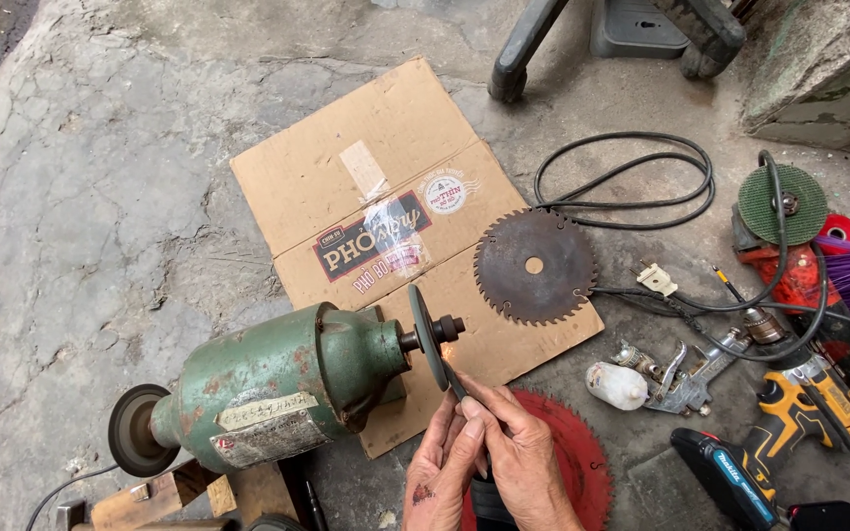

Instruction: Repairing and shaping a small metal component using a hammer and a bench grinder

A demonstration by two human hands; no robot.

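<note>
A: What are the hands doing at the green bench grinder point(268, 388)?

B: The left hand point(442, 467) and right hand point(523, 457) sit together just below its grinding wheel point(432, 336), fingers point(474, 411) pinching a small dark blade point(455, 379) whose tip touches the wheel's edge; a faint spark glows there.

A: And around the grinder?

B: It stands on flattened cardboard point(386, 187) on the concrete floor. A rusty circular saw blade point(535, 266) lies right of the wheel, a red saw blade point(573, 462) under the hands, and an angle grinder point(789, 246) and cordless drill point(809, 403) farther right.
</note>
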